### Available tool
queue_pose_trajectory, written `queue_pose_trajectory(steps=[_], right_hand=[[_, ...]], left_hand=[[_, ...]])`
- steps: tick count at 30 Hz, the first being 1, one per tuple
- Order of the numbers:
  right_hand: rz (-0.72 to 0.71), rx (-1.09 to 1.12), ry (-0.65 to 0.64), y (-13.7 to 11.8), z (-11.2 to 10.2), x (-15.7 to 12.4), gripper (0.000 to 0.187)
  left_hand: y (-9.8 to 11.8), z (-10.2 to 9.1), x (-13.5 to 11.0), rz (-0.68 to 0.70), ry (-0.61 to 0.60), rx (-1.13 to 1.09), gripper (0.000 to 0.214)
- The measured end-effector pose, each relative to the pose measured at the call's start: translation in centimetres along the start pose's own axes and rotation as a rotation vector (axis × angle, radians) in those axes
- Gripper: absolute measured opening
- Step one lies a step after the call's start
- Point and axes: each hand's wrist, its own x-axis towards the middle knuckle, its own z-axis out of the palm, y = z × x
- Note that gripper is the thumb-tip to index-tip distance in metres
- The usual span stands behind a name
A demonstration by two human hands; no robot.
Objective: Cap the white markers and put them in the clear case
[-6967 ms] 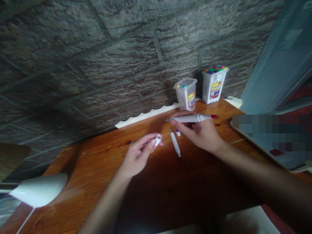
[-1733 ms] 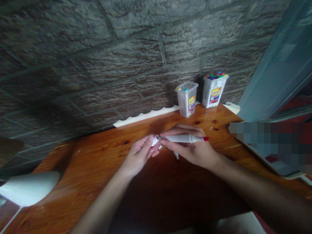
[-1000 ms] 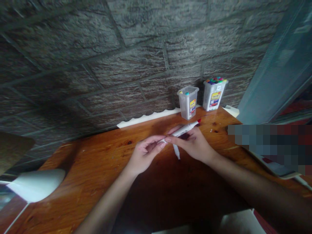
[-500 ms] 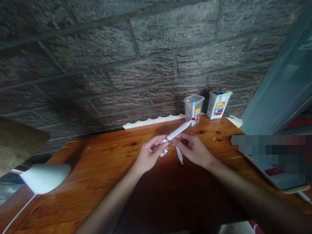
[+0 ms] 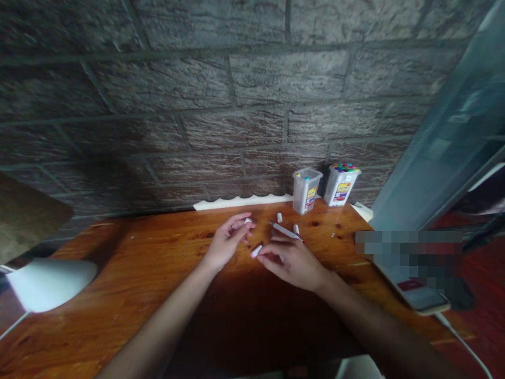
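Between the fingertips of my left hand (image 5: 223, 245) is a small white marker cap (image 5: 248, 221). My right hand (image 5: 294, 262) pinches another white cap with a pink end (image 5: 256, 251) between thumb and forefinger. Just beyond the right knuckles is a white marker (image 5: 285, 230) with a grey tip at its left and some red at its right end; whether the fingers touch it I cannot tell. Two short white pieces that look like caps, one upright (image 5: 280, 217) and one nearer my right hand (image 5: 296, 229), are on the wooden table (image 5: 158, 252).
Near the wall stand a clear tub (image 5: 303, 197) with a few markers and a fuller tub (image 5: 341, 187) with many-coloured caps. A white lamp shade (image 5: 59, 284) is at the left, a phone (image 5: 424, 295) with a cable at the right. A white wavy strip (image 5: 240, 201) runs along the wall.
My hands have moved apart. The marker with the red end has left the left hand's grip and is now beside my right hand. Small white caps now show on the table.
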Motion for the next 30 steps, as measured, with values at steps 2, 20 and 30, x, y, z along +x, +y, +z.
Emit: queue_pose_trajectory(steps=[2, 20, 30], right_hand=[[0.093, -0.026, 0.102, 1.4, -1.7, -0.2, 0.013], [0.326, -0.308, 0.102, 5.6, -2.4, -0.3, 0.014], [0.166, 0.018, 0.089, 5.1, -3.4, -0.6, 0.017]], left_hand=[[-0.4, -0.2, 0.2, -0.021, 0.018, 0.025, 0.046], [-1.9, 0.0, 0.3, 0.185, 0.014, 0.334, 0.032], [-1.5, -0.1, -0.1, 0.236, -0.024, 0.502, 0.026]])
